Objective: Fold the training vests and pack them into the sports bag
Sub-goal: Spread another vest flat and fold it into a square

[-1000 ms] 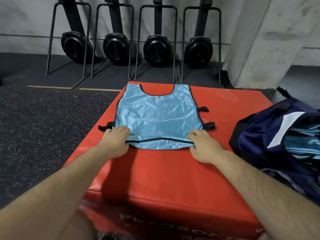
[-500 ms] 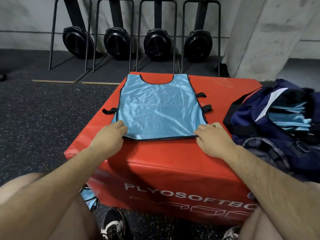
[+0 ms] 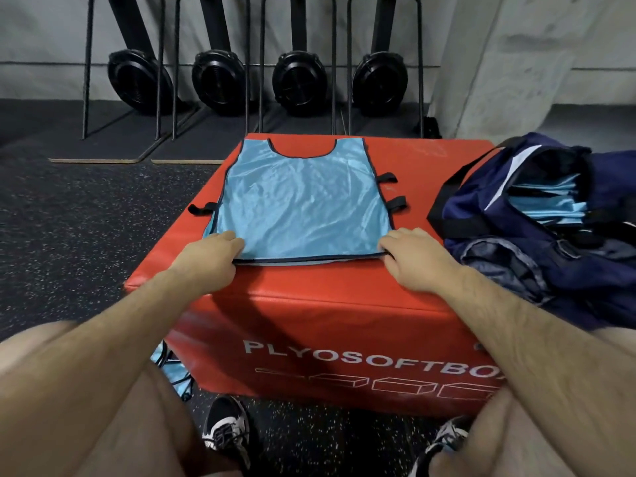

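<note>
A person seated behind a red foam plyo box works on a light-blue training vest, which lies spread flat on the box top with its neck opening at the far edge and its black side straps sticking out left and right. The left hand grips the vest's near-left corner, fingers bent over the fabric at the hem; the right hand pinches the near-right corner, fingers curled round the dark-trimmed edge (the thumbs are hidden from here). On the right side of the box sits a navy sports bag, its mouth open, with a stack of folded blue vests showing inside. More blue fabric lies on the speckled floor by the box's near-left corner, close to the person's black-and-white shoe. Four black fan-wheel machines stand upright in a row against the far wall.
</note>
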`<state>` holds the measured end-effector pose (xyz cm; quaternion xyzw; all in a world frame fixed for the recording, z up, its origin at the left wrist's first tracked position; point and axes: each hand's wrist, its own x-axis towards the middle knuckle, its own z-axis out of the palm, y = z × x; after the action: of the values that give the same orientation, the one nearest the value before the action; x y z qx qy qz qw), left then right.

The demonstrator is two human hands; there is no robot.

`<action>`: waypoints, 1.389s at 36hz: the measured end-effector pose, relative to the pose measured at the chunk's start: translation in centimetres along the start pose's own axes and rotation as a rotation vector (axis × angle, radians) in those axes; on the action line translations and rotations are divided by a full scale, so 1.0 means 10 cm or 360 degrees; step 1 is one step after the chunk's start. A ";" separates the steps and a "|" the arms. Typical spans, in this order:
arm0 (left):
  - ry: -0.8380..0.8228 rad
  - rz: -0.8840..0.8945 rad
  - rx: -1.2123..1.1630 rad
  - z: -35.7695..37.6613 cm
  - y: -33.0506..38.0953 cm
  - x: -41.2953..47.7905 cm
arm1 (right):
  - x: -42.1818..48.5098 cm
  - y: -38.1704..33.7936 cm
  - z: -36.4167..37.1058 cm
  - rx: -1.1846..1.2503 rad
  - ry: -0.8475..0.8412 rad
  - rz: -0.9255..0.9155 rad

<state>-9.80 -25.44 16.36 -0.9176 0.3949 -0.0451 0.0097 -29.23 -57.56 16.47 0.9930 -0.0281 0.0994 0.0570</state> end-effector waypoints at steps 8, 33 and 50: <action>-0.0331 -0.0114 0.0172 -0.17 0.01 -0.09 | -0.08 -0.09 -0.24 0.0512 -0.0356 0.0025; -0.0034 0.0536 -0.0522 -0.12 1.87 1.42 | 0.58 0.89 -0.31 0.0396 -0.0513 0.0544; -0.0182 0.0458 -0.0472 -0.09 1.92 2.03 | 0.86 1.03 -0.34 0.0446 -0.0846 0.0759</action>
<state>-9.91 -53.34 17.78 -0.8442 0.5228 0.0676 -0.0968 -22.21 -67.73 22.62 0.9478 -0.2584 -0.1482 -0.1134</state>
